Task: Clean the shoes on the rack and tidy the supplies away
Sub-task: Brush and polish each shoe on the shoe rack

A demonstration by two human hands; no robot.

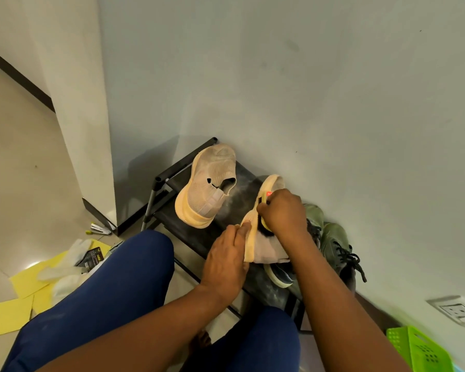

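A black shoe rack [169, 174] stands against the wall. One beige knit shoe with a yellow sole [208, 183] lies on its top shelf at the left. The second beige shoe [266, 251] is tipped on its side. My left hand [226, 261] grips it by the sole edge. My right hand [282, 213] holds a brush with black bristles and a yellow body [266, 230] against the shoe's upper. A pair of olive green lace-up shoes [336, 242] sits at the right end of the rack, and a dark shoe with a pale sole [278, 275] is partly hidden under my right forearm.
Yellow cloths [24, 294], white gloves [73, 253] and a black packet [91, 256] lie on the floor at left. A small white and yellow tool [100, 230] lies by the pillar base. A green plastic basket [422, 350] stands at lower right, near a wall socket [454, 310]. My knees in blue trousers fill the foreground.
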